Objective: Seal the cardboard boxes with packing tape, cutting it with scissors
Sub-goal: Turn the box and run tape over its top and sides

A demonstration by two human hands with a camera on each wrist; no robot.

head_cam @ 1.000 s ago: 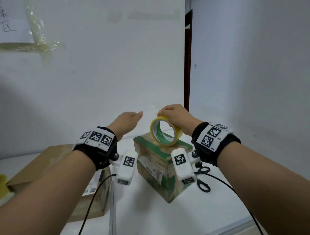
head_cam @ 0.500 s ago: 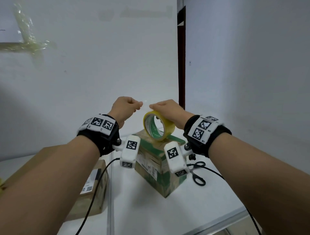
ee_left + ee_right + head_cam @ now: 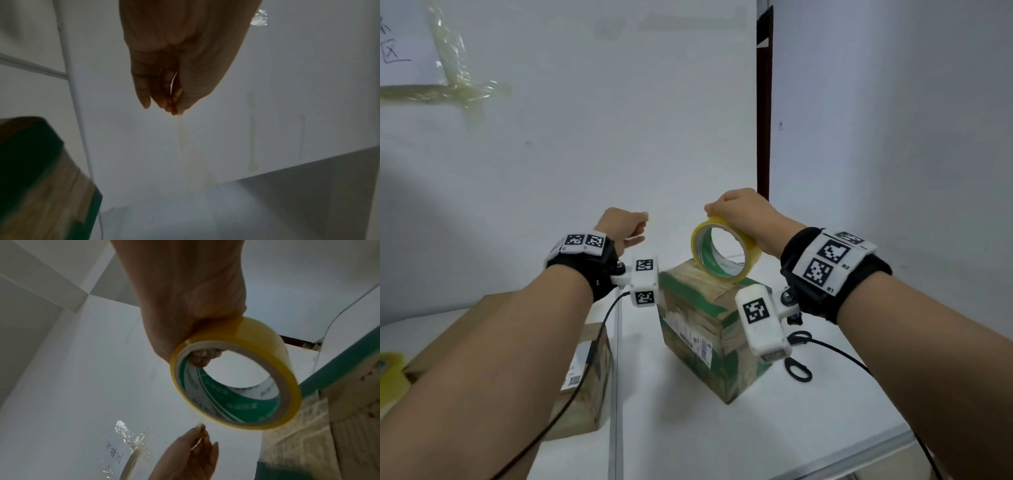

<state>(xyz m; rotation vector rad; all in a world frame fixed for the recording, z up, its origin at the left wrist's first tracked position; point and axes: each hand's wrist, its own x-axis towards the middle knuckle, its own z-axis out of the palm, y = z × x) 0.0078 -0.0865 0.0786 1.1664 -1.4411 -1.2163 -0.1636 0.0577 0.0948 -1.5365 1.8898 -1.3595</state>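
- Worktop point(image 3: 825, 428), white: carries everything below.
- Brown box point(image 3: 585, 370), near left, beneath the left forearm.
- Scissors point(image 3: 796, 356), black handles, right of the green box.
- Green-printed cardboard box point(image 3: 709, 329), centre, standing on the worktop.
- Right hand point(image 3: 743, 216): fingers curled through the yellow tape roll point(image 3: 724, 251), held above the green box.
- Left hand point(image 3: 621, 226): fingertips pinching the tape's loose end point(image 3: 173, 82), apart from the roll.

The scissors point(image 3: 796, 356) are partly hidden behind the right wrist camera. A second tape roll point(image 3: 388, 377) is cut off at the left edge.
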